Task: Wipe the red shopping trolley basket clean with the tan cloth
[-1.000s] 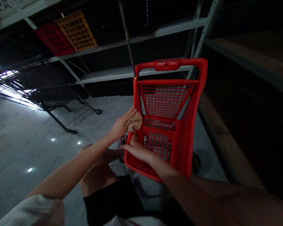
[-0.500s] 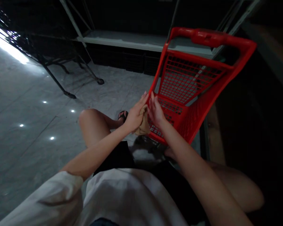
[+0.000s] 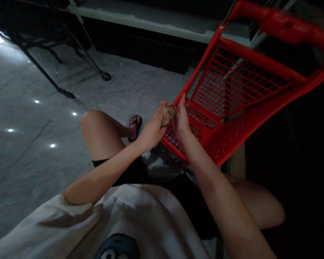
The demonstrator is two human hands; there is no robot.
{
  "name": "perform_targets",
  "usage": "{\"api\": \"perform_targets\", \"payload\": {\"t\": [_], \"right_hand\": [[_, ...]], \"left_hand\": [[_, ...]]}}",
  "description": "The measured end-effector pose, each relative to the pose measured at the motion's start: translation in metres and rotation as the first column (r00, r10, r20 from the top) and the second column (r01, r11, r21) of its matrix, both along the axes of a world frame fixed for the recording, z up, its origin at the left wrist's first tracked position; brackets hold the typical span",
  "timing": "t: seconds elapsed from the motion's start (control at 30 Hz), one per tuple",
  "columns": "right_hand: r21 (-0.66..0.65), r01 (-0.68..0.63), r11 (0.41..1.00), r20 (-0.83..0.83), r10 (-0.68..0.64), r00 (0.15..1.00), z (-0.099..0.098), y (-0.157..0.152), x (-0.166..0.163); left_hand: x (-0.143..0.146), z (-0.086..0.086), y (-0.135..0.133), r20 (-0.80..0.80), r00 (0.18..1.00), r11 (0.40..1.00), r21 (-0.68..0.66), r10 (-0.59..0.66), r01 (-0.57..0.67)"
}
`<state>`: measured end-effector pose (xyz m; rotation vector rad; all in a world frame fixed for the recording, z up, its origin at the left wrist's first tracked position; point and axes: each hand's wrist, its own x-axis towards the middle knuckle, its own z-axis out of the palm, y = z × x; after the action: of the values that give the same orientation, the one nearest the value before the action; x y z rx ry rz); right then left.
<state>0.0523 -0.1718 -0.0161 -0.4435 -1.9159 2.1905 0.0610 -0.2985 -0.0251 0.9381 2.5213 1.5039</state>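
Observation:
A small crumpled tan cloth (image 3: 168, 112) sits pressed between my two hands in front of a red plastic shopping cart (image 3: 240, 104). My left hand (image 3: 152, 128) cups the cloth from the left, fingers curled around it. From the right, my right hand (image 3: 180, 121) presses against the same cloth with its fingers upright, just at the cart's near rim. The cart is tilted, its red handle (image 3: 283, 25) at the upper right and its mesh basket holding nothing that I can see.
I am crouched on a pale tiled floor (image 3: 29, 136), my bare knee (image 3: 93, 124) and a sandalled foot (image 3: 135, 124) showing. Dark shelving (image 3: 156, 25) runs along the back. Black metal frame legs (image 3: 67, 94) stand at the upper left. A dark shelf unit fills the right side.
The view has tipped downward and the cart now appears more tilted to the right. Both hands have closed together around the cloth, lifted slightly against the cart's near rim.

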Motion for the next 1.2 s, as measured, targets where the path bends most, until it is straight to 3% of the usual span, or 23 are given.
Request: {"api": "perform_targets", "payload": {"t": [0.07, 0.13, 0.27, 0.37, 0.43, 0.5, 0.6, 0.67, 0.8, 0.93, 1.0, 1.03, 1.07, 1.1, 1.13, 1.2], "right_hand": [[-0.021, 0.022, 1.0, -0.022, -0.023, 0.999, -0.001, 0.0, -0.001], [-0.06, 0.024, 0.998, -0.044, -0.026, 0.999, 0.0, -0.001, -0.003], [-0.208, 0.004, 0.978, -0.119, -0.029, 0.993, 0.006, 0.002, -0.006], [-0.221, 0.0, 0.975, -0.14, -0.031, 0.99, 0.005, 0.013, -0.009], [-0.164, -0.01, 0.986, -0.119, -0.009, 0.993, -0.002, 0.022, -0.011], [-0.095, -0.017, 0.995, -0.096, 0.008, 0.995, -0.013, 0.029, -0.015], [-0.004, 0.004, 1.0, -0.106, -0.004, 0.994, -0.031, 0.033, -0.024], [0.045, 0.012, 0.999, -0.098, -0.008, 0.995, -0.041, 0.032, -0.03], [0.129, -0.02, 0.991, -0.049, 0.026, 0.998, -0.053, 0.029, -0.04], [0.269, 0.043, 0.962, -0.033, -0.035, 0.999, -0.043, 0.046, -0.052], [0.503, 0.082, 0.86, -0.069, -0.054, 0.996, -0.025, 0.065, -0.058], [0.659, 0.062, 0.749, -0.086, -0.006, 0.996, -0.013, 0.075, -0.062], [0.807, 0.014, 0.59, -0.077, 0.082, 0.994, -0.001, 0.086, -0.065], [0.918, -0.047, 0.394, -0.031, 0.19, 0.981, 0.012, 0.095, -0.067], [0.975, -0.104, 0.196, 0.044, 0.291, 0.956, 0.024, 0.102, -0.07], [0.979, -0.174, -0.105, 0.202, 0.409, 0.89, 0.045, 0.111, -0.074]], "left_hand": [[0.023, -0.004, -0.017, 0.011, 0.999, 0.998, 0.048, 0.048, -0.048], [0.018, -0.005, -0.017, 0.001, 0.999, 0.996, 0.086, 0.032, -0.032], [-0.045, 0.002, 0.023, -0.018, 0.992, 0.987, 0.103, -0.124, 0.125], [-0.067, 0.011, 0.043, -0.013, 0.993, 0.988, 0.104, -0.114, 0.115], [-0.047, 0.01, 0.04, -0.025, 0.999, 0.989, 0.143, -0.029, 0.032], [-0.006, 0.004, 0.027, -0.033, 0.997, 0.973, 0.224, 0.065, -0.056], [0.052, -0.008, 0.012, 0.034, 0.978, 0.909, 0.363, 0.206, -0.204], [0.064, -0.012, 0.016, 0.116, 0.95, 0.861, 0.402, 0.289, -0.311], [0.019, -0.01, 0.041, 0.272, 0.874, 0.836, 0.279, 0.403, -0.472], [-0.037, -0.002, 0.04, 0.277, 0.912, 0.896, 0.242, 0.303, -0.372], [-0.051, -0.001, 0.029, 0.254, 0.946, 0.933, 0.243, 0.202, -0.265], [-0.055, 0.0, 0.024, 0.24, 0.958, 0.947, 0.239, 0.158, -0.216], [-0.058, 0.0, 0.019, 0.228, 0.966, 0.956, 0.234, 0.123, -0.177], [-0.06, 0.0, 0.015, 0.218, 0.971, 0.962, 0.229, 0.095, -0.146], [-0.063, 0.0, 0.012, 0.211, 0.975, 0.967, 0.224, 0.075, -0.123], [-0.071, 0.001, 0.008, 0.2, 0.98, 0.975, 0.212, 0.026, -0.069]]}}
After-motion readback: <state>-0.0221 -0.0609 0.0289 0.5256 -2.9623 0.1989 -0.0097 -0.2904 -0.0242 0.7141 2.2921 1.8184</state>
